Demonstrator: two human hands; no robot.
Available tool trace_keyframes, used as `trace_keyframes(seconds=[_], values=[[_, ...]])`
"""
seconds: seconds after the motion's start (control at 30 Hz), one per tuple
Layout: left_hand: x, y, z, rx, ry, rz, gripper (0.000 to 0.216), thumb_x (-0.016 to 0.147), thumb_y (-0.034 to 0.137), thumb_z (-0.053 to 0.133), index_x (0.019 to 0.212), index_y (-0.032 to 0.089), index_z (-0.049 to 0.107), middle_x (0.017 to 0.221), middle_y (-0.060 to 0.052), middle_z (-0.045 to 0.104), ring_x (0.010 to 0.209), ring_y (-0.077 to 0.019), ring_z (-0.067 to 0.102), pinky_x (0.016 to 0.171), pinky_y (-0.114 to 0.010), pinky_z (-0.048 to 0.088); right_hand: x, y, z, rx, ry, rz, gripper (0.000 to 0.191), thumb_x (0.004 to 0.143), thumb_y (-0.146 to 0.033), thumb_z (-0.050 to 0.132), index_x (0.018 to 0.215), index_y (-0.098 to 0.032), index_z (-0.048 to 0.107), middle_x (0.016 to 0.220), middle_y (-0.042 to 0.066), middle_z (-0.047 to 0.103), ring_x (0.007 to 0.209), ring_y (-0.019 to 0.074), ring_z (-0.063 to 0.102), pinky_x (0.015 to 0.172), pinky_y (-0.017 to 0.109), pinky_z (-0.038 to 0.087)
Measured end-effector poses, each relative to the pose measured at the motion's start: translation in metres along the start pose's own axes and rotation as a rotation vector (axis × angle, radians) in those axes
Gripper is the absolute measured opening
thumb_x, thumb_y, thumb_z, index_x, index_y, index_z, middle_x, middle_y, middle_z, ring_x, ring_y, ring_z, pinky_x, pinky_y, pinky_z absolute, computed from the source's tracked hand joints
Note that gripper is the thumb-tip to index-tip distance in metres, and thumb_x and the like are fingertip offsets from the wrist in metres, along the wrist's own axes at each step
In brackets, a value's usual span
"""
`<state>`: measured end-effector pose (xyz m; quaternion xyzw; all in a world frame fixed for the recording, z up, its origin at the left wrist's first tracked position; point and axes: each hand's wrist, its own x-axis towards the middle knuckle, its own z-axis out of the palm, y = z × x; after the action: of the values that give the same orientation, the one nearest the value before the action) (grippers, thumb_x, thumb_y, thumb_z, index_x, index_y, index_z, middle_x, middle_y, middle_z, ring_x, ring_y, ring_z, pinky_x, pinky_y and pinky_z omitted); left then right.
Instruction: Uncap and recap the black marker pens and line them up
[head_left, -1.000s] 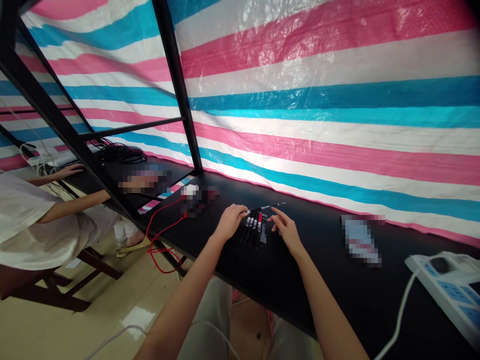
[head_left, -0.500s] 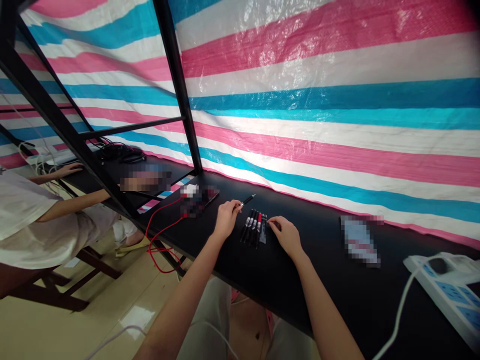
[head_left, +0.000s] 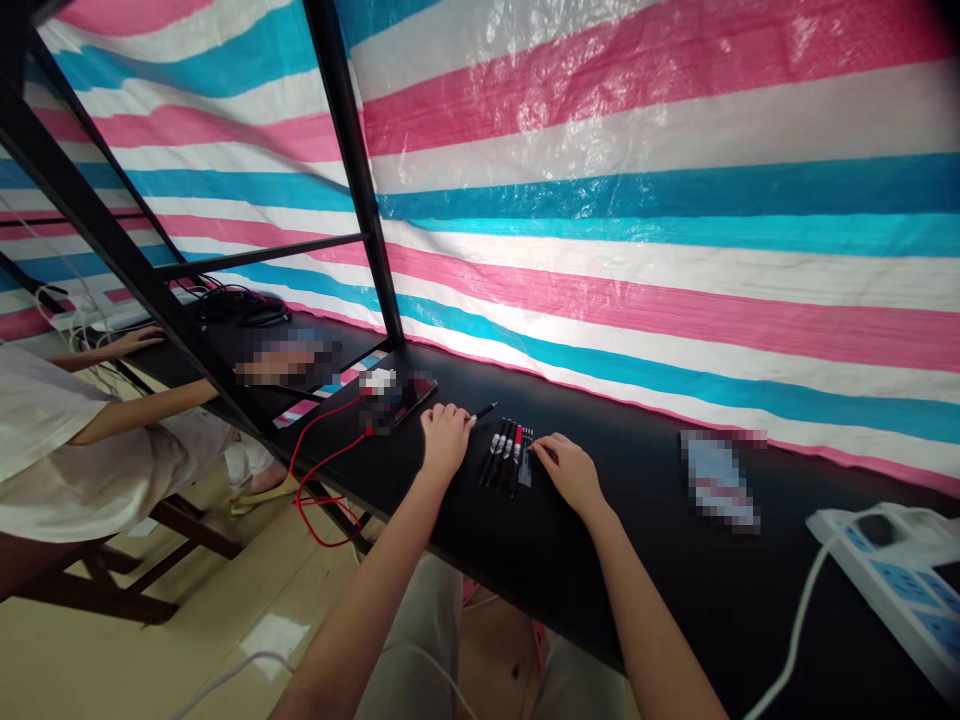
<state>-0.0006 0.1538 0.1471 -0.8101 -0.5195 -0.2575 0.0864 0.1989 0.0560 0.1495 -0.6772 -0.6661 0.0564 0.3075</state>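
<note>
A black pen (head_left: 482,411) with a pointed silvery tip is held in my left hand (head_left: 447,440), low over the black table, its tip aimed up and right. The fingers are closed around its rear part, which they hide. To the right lies a row of several black pens (head_left: 498,455), side by side, with one red-marked pen (head_left: 517,441) among them. Beside them are thin refills (head_left: 526,450) on a clear strip. My right hand (head_left: 568,472) rests just right of these, thumb and fingers loosely bent and slightly apart, fingertips close to the refills; contact I cannot tell.
A phone (head_left: 417,402), partly blurred, and a white charger (head_left: 379,381) with a red cable (head_left: 330,405) lie left. Right are a blurred packet (head_left: 720,485) and a white power strip (head_left: 892,575). A black metal frame (head_left: 352,150) divides off a co-worker (head_left: 52,440).
My left hand has turned and lowered slightly to the left with the pen, whose tip is now lower. My right hand has shifted a little left toward the refills.
</note>
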Motion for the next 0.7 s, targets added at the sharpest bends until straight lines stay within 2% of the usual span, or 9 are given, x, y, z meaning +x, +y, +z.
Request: trace_keyframes(seconds=[0.2,0.33,0.43,0.53,0.6,0.7], values=[[-0.001,-0.004,0.003,0.030,0.030,-0.062,0.011,0.081,0.027,0.048,0.084,0.019,0.055,0.085,-0.008,0.053,0.089,-0.0243,0.041,0.084,-0.043,0.026,0.000,-0.001,0.000,-0.013,-0.009,-0.008,0.027,0.085,-0.035,0.038,0.084,-0.025,0.062,0.082,0.000,0.057,0.069,0.0124,0.054,0.058,0.023,0.033],[-0.001,0.004,-0.002,-0.070,0.080,-0.036,0.009,0.081,0.023,0.046,0.088,0.020,0.052,0.088,-0.007,0.052,0.089,-0.0228,0.042,0.084,-0.041,0.027,0.000,0.000,0.001,-0.037,-0.010,0.006,0.024,0.084,-0.033,0.039,0.078,-0.023,0.061,0.082,0.000,0.056,0.066,0.0117,0.053,0.056,0.022,0.032],[-0.001,0.012,-0.005,-0.171,-0.004,0.065,0.011,0.082,0.029,0.047,0.081,0.020,0.052,0.087,-0.005,0.052,0.087,-0.0206,0.044,0.081,-0.037,0.030,0.000,0.001,0.000,-0.065,0.015,0.028,0.022,0.083,-0.031,0.041,0.075,-0.022,0.059,0.080,0.000,0.056,0.069,0.0119,0.052,0.057,0.022,0.031],[-0.003,0.017,-0.005,-0.182,-0.112,0.142,0.023,0.080,0.039,0.048,0.069,0.019,0.050,0.080,-0.004,0.052,0.084,-0.0200,0.045,0.077,-0.035,0.031,0.000,0.003,-0.001,-0.105,0.047,0.052,0.017,0.080,-0.031,0.045,0.073,-0.022,0.058,0.079,0.001,0.055,0.075,0.0139,0.051,0.058,0.023,0.032],[-0.003,0.017,-0.004,-0.166,-0.154,0.153,0.027,0.079,0.043,0.049,0.065,0.019,0.049,0.076,-0.003,0.051,0.082,-0.0197,0.047,0.075,-0.034,0.032,0.000,0.004,-0.002,-0.123,0.060,0.066,0.011,0.077,-0.029,0.048,0.073,-0.022,0.056,0.079,0.001,0.055,0.080,0.0152,0.050,0.059,0.023,0.032],[-0.004,0.014,-0.003,-0.141,-0.187,0.137,0.024,0.077,0.039,0.051,0.065,0.019,0.049,0.076,-0.002,0.052,0.079,-0.0187,0.048,0.072,-0.032,0.032,0.000,0.009,-0.003,-0.151,0.090,0.114,0.009,0.076,-0.023,0.048,0.081,-0.022,0.055,0.080,0.001,0.055,0.081,0.0156,0.049,0.059,0.023,0.032]])
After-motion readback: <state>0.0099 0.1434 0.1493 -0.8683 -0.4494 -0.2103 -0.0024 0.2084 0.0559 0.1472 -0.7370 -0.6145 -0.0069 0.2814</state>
